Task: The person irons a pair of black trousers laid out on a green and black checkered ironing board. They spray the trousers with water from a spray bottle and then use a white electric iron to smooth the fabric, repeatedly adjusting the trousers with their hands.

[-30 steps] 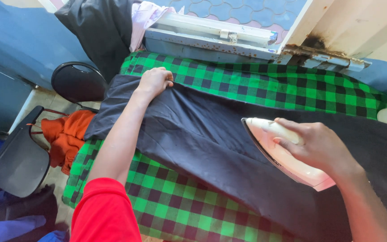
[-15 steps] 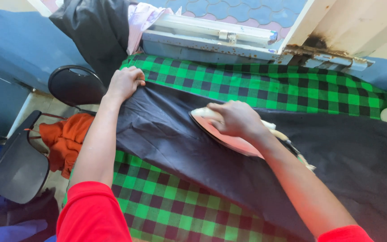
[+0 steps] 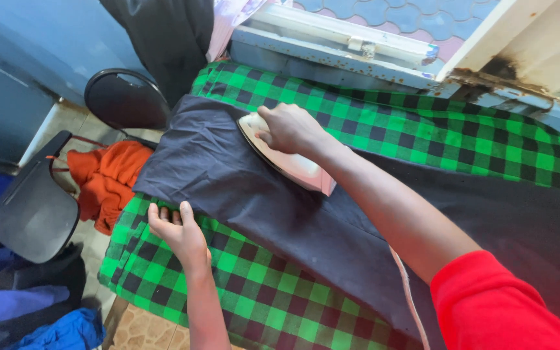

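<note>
Two hands are working a dark cloth [image 3: 241,194] lying across the green checked desk [image 3: 260,291]. The right hand [image 3: 290,128] is wrapping closed around a pale iron [image 3: 286,159] at 12 o'clock, likely heavy and hot. The left hand [image 3: 179,234], fingers loosely curled, is pinning the cloth's soft, limp edge at 8 o'clock.

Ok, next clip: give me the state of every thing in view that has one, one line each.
Iron: flat on the dark cloth, gripped by the right hand.
Dark cloth: spread flat over the green checked cover, faintly creased.
Left hand: fingers at the cloth's near edge, grip not closed.
Iron's cord: trailing loose towards the person.
Orange garment: crumpled on the dark chair.
</note>
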